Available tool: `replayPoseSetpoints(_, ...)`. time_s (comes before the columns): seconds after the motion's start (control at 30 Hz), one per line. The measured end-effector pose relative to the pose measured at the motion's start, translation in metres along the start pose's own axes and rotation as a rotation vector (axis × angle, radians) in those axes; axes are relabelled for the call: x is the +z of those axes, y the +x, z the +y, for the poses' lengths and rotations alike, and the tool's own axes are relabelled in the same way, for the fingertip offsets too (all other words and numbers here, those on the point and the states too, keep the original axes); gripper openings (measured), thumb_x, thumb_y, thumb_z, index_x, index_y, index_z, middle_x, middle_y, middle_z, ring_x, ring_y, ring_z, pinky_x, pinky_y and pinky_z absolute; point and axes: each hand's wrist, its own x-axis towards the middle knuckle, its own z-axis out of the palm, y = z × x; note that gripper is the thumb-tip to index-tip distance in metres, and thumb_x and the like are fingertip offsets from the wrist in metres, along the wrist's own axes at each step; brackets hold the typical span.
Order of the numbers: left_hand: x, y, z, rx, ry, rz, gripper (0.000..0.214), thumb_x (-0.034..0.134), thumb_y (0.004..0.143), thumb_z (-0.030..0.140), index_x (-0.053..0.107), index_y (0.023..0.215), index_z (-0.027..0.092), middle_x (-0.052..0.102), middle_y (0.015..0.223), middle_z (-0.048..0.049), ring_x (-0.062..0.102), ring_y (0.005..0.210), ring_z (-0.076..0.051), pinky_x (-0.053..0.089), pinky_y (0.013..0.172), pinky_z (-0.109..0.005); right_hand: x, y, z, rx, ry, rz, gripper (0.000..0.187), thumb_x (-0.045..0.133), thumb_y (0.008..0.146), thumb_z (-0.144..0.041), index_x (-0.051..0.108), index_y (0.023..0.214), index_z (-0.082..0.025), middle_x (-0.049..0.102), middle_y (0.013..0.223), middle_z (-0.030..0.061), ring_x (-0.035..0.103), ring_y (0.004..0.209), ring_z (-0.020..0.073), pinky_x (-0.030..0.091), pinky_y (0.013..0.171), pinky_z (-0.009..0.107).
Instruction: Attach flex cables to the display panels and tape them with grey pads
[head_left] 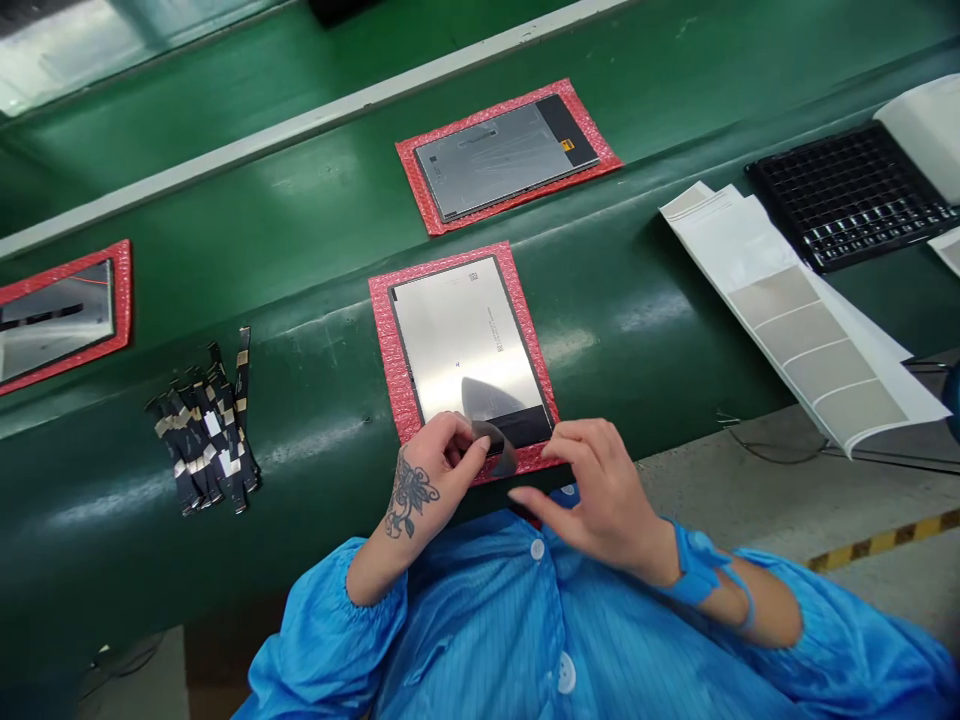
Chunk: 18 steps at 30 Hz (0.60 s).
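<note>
A tablet-sized display panel (465, 320) lies with its silvery back facing up on a sheet of red bubble wrap (388, 345) in front of me. At the panel's near end, which carries a black strip, my left hand (446, 455) pinches a thin, grey see-through film (504, 452). The film curls up and out from the thumb and index finger. My right hand (600, 490) is at the near right corner of the wrap, its thumb and fingers apart, with nothing visible between them.
Another panel (502, 155) rests on red wrap farther back, and part of a third (67, 310) shows at the left. Several black flex cables (206, 430) are piled on the left. At right are label sheets (810, 320) overhanging the green bench edge and a black tray (847, 190).
</note>
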Motion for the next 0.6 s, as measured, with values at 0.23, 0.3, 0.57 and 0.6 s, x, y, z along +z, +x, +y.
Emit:
replayPoseSetpoints(0.23, -0.003, -0.001, 0.022, 0.041, -0.045, 0.177, 0.028, 0.068, 0.074, 0.038, 0.049, 0.067, 0.02, 0.048, 0.058, 0.0067, 0.043, 0.049, -0.007, 0.035, 0.048, -0.019, 0.012, 0.002, -0.019, 0.061, -0.062, 0.186, 0.044, 0.07, 0.079, -0.031, 0.038, 0.108, -0.025, 0.043, 0.096, 0.0065, 0.047, 0.086, 0.0224, 0.047, 0.073, 0.039)
replayPoseSetpoints(0.3, -0.004, 0.0, 0.027, 0.076, 0.002, 0.225, 0.031, 0.069, 0.074, 0.04, 0.048, 0.066, 0.02, 0.046, 0.057, 0.0069, 0.042, 0.048, -0.007, 0.035, 0.048, -0.02, 0.009, 0.006, -0.017, 0.136, -0.042, 0.229, 0.042, 0.069, 0.079, -0.031, 0.038, 0.106, -0.027, 0.044, 0.095, 0.0062, 0.048, 0.087, 0.0231, 0.046, 0.072, 0.039)
replayPoseSetpoints(0.57, -0.005, -0.004, 0.041, 0.178, 0.037, 0.272, 0.03, 0.069, 0.077, 0.035, 0.046, 0.065, 0.019, 0.045, 0.057, 0.0072, 0.042, 0.048, -0.006, 0.034, 0.047, -0.018, -0.006, 0.017, 0.009, 0.405, 0.225, 0.133, 0.022, 0.066, 0.081, -0.034, 0.054, 0.096, -0.023, 0.057, 0.089, 0.004, 0.054, 0.077, 0.0201, 0.046, 0.067, 0.035)
replayPoseSetpoints(0.6, -0.005, -0.005, 0.042, 0.187, 0.041, 0.269, 0.03, 0.069, 0.077, 0.035, 0.046, 0.065, 0.019, 0.045, 0.057, 0.0074, 0.041, 0.048, -0.006, 0.034, 0.047, -0.018, -0.007, 0.018, 0.01, 0.402, 0.254, 0.121, 0.017, 0.066, 0.081, -0.033, 0.057, 0.093, -0.023, 0.059, 0.087, 0.0037, 0.055, 0.077, 0.0202, 0.046, 0.067, 0.035)
